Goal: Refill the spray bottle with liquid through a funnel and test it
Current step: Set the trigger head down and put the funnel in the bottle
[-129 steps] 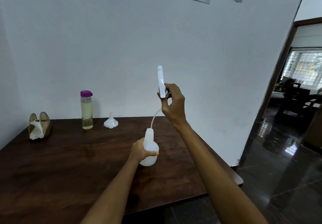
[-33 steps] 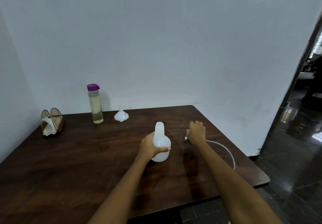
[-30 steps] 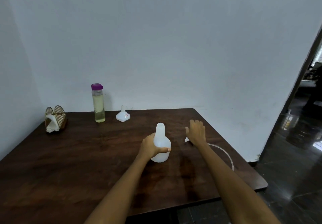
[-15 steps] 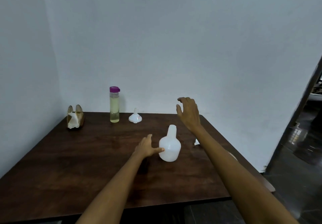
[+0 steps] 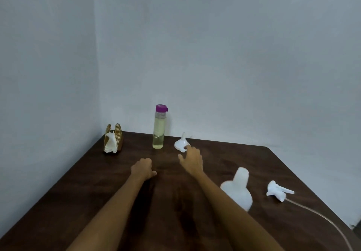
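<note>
The white spray bottle (image 5: 239,189) stands uncapped on the dark wooden table (image 5: 97,192), right of my forearms. Its white trigger head (image 5: 278,191) lies further right, its clear tube trailing toward the table's near right corner. A white funnel (image 5: 181,143) rests upside down near the back wall, beside a clear bottle (image 5: 159,128) of pale yellow liquid with a purple cap. My right hand (image 5: 190,160) reaches out with fingers apart, fingertips right at the funnel's near edge. My left hand (image 5: 142,168) is a loose fist on the table, holding nothing.
A wooden napkin holder (image 5: 113,141) with white tissue sits in the back left corner, against the two white walls. The table's right edge runs close by the trigger head.
My left hand has let go of the spray bottle and drawn into a fist. My right hand has gone forward and left to the funnel. The view has swung left.
</note>
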Available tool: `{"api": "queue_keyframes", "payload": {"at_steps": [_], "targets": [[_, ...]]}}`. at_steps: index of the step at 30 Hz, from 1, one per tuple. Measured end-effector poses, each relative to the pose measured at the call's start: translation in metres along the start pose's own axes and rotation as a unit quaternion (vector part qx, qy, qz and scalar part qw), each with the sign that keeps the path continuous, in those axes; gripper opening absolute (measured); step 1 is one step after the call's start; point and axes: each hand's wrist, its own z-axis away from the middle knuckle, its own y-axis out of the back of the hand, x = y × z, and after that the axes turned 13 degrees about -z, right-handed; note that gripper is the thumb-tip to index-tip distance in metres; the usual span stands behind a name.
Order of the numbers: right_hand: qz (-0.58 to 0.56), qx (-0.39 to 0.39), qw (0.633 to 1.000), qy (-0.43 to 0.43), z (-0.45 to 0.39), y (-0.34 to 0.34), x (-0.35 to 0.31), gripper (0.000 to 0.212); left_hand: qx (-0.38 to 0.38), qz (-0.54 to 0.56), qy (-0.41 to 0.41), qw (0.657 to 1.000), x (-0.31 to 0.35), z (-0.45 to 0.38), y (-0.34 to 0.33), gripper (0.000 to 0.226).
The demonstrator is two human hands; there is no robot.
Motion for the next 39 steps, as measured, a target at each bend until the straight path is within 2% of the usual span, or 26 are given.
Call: {"api": "queue_keyframes", "payload": {"at_steps": [3, 7, 13, 17, 22, 25, 28, 30, 32, 34, 36, 39], "targets": [[-0.006, 0.001, 0.997, -0.076, -0.037, -0.024, 0.016, 0.060, 0.002, -0.034, 0.006, 0.999, -0.010, -0.041, 0.007, 0.044], [0.002, 0.024, 0.991, -0.133, -0.089, -0.051, 0.030, 0.072, -0.032, -0.124, 0.032, 0.991, -0.013, -0.092, 0.011, 0.049], [-0.007, 0.034, 0.975, -0.221, -0.148, -0.075, 0.048, 0.108, -0.053, -0.211, 0.057, 0.974, 0.006, -0.127, 0.012, 0.046], [0.010, 0.018, 0.974, -0.226, -0.165, -0.089, 0.058, 0.105, -0.065, -0.249, 0.071, 0.964, 0.014, -0.133, 0.004, 0.047], [0.015, 0.058, 0.981, -0.185, -0.154, -0.090, 0.048, 0.103, -0.060, -0.294, 0.078, 0.951, 0.013, -0.128, 0.002, 0.046], [-0.079, 0.079, 0.980, -0.163, -0.129, -0.083, 0.030, 0.103, -0.052, -0.295, 0.069, 0.952, 0.005, -0.120, 0.002, 0.048], [-0.188, 0.026, 0.965, -0.183, -0.090, -0.073, 0.014, 0.106, -0.046, -0.283, 0.055, 0.957, -0.008, -0.104, 0.008, 0.054], [-0.259, -0.016, 0.940, -0.222, -0.065, -0.066, 0.011, 0.109, -0.019, -0.256, 0.032, 0.966, -0.017, -0.085, 0.012, 0.054], [-0.373, -0.041, 0.889, -0.264, -0.041, -0.055, 0.007, 0.109, 0.033, -0.212, 0.000, 0.977, -0.024, -0.059, 0.010, 0.046], [-0.432, -0.068, 0.859, -0.265, -0.020, -0.043, -0.002, 0.094, 0.080, -0.125, -0.031, 0.988, -0.028, -0.038, 0.004, 0.039], [-0.465, -0.093, 0.841, -0.259, 0.008, -0.025, -0.013, 0.076, 0.093, 0.049, -0.058, 0.993, -0.022, -0.006, 0.000, 0.035], [-0.541, -0.128, 0.785, -0.272, 0.043, -0.004, -0.028, 0.066, 0.093, 0.317, -0.069, 0.941, -0.004, 0.040, 0.001, 0.033]]}}
